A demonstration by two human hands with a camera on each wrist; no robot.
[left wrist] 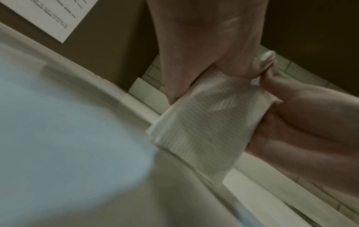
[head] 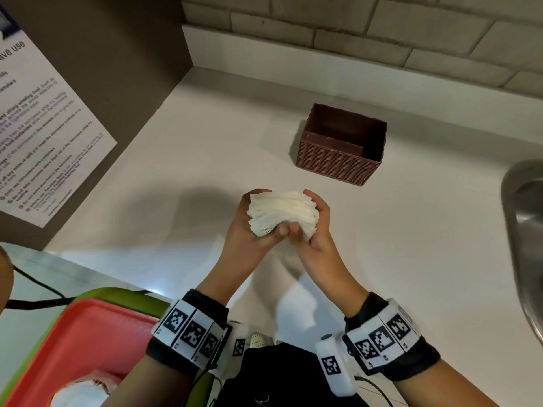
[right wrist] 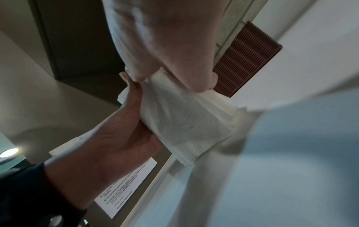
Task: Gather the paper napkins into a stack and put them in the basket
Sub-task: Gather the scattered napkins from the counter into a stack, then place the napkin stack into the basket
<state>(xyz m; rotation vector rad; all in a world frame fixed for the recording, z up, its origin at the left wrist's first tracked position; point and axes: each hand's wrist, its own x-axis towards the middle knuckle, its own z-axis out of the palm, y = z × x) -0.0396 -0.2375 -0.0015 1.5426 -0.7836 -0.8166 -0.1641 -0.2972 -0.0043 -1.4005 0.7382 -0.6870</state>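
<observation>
Both hands clasp the stack of napkins (head: 282, 212) from opposite sides: left hand (head: 249, 227) and right hand (head: 316, 230), fingers curled round it, seemingly clear of the counter (head: 205, 160). It sits near the brown basket (head: 340, 160), on the person's side.

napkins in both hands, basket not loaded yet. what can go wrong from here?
1. The napkin stack is fanned and uneven between the left hand and right hand; loose sheets could slip from the grip on the way over.
2. The basket has an inner divider, so splayed edges may catch on the rim or divider.
3. The sink lies to the right; a stray sheet could drop in.
</observation>
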